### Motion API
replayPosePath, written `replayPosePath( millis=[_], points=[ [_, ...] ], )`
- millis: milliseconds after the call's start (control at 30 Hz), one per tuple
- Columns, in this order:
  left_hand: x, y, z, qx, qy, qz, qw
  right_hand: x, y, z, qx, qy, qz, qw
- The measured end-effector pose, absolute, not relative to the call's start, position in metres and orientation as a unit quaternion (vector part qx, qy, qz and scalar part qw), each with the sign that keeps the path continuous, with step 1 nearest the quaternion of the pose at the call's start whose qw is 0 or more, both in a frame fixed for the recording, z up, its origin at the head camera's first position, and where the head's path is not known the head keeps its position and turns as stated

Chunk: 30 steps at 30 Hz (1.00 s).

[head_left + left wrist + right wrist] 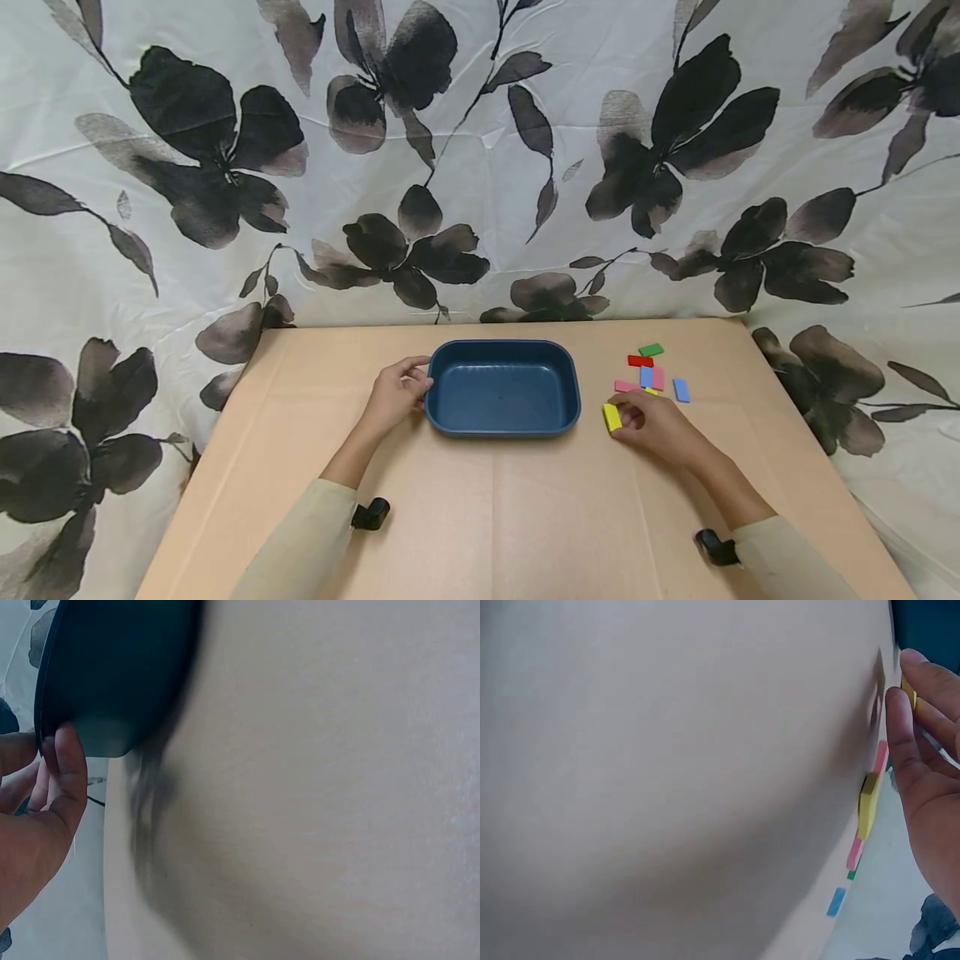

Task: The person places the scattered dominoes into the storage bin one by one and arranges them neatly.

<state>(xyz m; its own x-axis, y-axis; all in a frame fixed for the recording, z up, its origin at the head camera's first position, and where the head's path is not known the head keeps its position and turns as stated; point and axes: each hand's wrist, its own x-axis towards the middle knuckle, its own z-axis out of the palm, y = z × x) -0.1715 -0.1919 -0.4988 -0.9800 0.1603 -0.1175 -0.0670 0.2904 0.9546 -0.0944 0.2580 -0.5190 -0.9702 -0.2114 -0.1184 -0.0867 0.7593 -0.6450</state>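
Note:
A dark blue rectangular tray [502, 392] with rounded corners rests on the table, nothing inside it. My left hand [396, 393] holds the tray's left end, thumb and fingers pinching the rim in the left wrist view. To the right of the tray, my right hand [662, 427] pinches a yellow block [612, 417] between thumb and fingertips. Just beyond that hand lies a loose group of small blocks: a green block [651, 350], a red block [641, 361], pink and blue ones. Another yellow block [868, 806], partly hidden by the hand in the head view, lies among them.
The light brown tabletop [495, 517] ends at a back edge just behind the tray. A white cloth with dark flowers [480, 167] hangs behind and around it. One blue block [681, 390] sits apart at the group's right.

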Motion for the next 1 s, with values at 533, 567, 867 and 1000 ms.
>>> replayPosePath(
  millis=[533, 567, 867, 1000],
  points=[
    [-0.155, -0.187, -0.496, 0.019, 0.792, 0.602, 0.1, -0.11, 0.245, -0.483, -0.119, 0.937, -0.329, 0.001],
    [-0.154, -0.187, -0.496, 0.019, 0.792, 0.602, 0.099, -0.112, 0.243, -0.48, -0.123, 0.936, -0.33, -0.005],
    [-0.151, -0.187, -0.497, 0.019, 0.797, 0.597, 0.091, -0.134, 0.215, -0.451, -0.149, 0.926, -0.346, 0.0],
    [-0.151, -0.187, -0.498, 0.022, 0.797, 0.597, 0.09, -0.143, 0.199, -0.446, -0.152, 0.924, -0.351, 0.022]
  ],
)
